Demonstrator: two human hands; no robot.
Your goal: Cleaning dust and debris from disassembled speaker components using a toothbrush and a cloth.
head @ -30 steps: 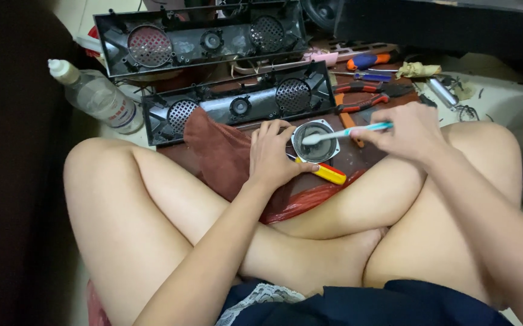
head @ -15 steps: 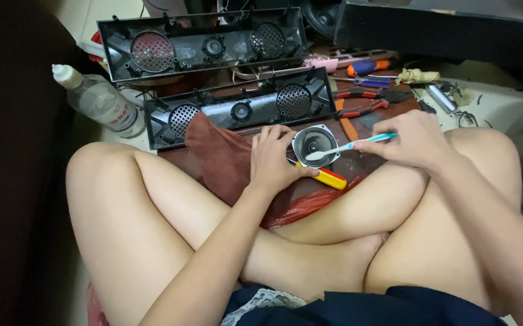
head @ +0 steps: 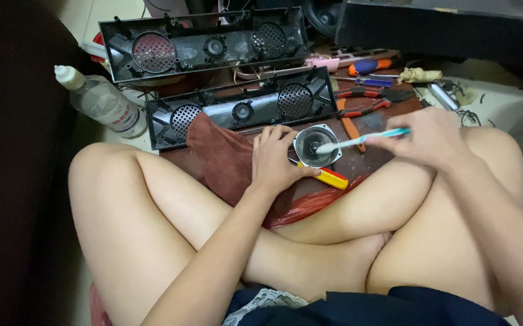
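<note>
My left hand grips the rim of a small round speaker driver and steadies it on the floor in front of my crossed legs. My right hand holds a toothbrush with a white and teal handle. Its bristle head rests inside the speaker's cone. A yellow and red handled tool lies just under the speaker, beside my left thumb. A brown cloth lies under my left hand.
Two long black speaker housings with round grilles lie beyond the hands. A clear plastic bottle lies at the left. Pliers, screwdrivers and small parts are scattered at the back right. A red plastic sheet shows under my leg.
The toothbrush head has shifted slightly inside the speaker cone while my right hand moved a little. My left hand stays on the speaker.
</note>
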